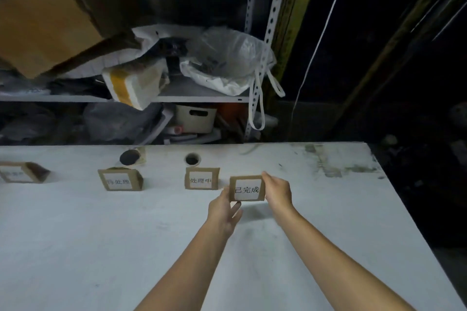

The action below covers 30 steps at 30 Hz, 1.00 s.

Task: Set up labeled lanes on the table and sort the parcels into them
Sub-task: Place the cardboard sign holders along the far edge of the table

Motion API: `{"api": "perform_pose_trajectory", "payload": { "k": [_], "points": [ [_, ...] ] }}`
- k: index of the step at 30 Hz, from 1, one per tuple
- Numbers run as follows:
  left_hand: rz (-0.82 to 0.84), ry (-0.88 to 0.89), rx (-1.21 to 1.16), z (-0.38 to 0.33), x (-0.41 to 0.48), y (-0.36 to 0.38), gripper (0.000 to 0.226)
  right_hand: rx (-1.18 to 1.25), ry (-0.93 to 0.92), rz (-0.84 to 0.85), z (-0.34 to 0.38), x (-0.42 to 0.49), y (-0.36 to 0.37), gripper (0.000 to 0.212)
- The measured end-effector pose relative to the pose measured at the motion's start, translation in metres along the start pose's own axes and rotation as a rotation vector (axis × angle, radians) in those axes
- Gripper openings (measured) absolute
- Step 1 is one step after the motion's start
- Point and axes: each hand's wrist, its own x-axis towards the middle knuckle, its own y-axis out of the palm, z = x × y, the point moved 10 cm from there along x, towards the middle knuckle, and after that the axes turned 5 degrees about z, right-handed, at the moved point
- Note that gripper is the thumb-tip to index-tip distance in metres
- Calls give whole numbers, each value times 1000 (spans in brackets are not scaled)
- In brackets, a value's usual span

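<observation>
Label card in left hand and right hand; leftmost card unreadable, cropped.

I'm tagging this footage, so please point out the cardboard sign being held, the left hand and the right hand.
held sign (247, 189): head view, on its white paper label.
left hand (223, 207): head view, on the back of the hand.
right hand (278, 192): head view, on the back of the hand.

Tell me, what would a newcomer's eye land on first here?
Most likely the cardboard sign reading 已完成, pinched between the left hand and right hand over the white table, right of centre. Next, three more cardboard signs standing in a row to its left. Behind, a dim shelf is crammed with plastic bags and boxes.
</observation>
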Motion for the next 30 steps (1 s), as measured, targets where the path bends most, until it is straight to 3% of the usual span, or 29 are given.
{"api": "perform_pose_trajectory", "payload": {
  "k": [13, 26, 30],
  "points": [
    [-62, -81, 347, 39, 100, 56, 46, 9, -17, 12, -40, 98, -41, 41],
    [-64, -75, 382, 48, 117, 73, 45, -31, 19, 37, -46, 112, -63, 41],
    [-73, -78, 367, 47, 100, 58, 44, -98, -57, 3, -32, 100, -77, 32]
  ]
}}
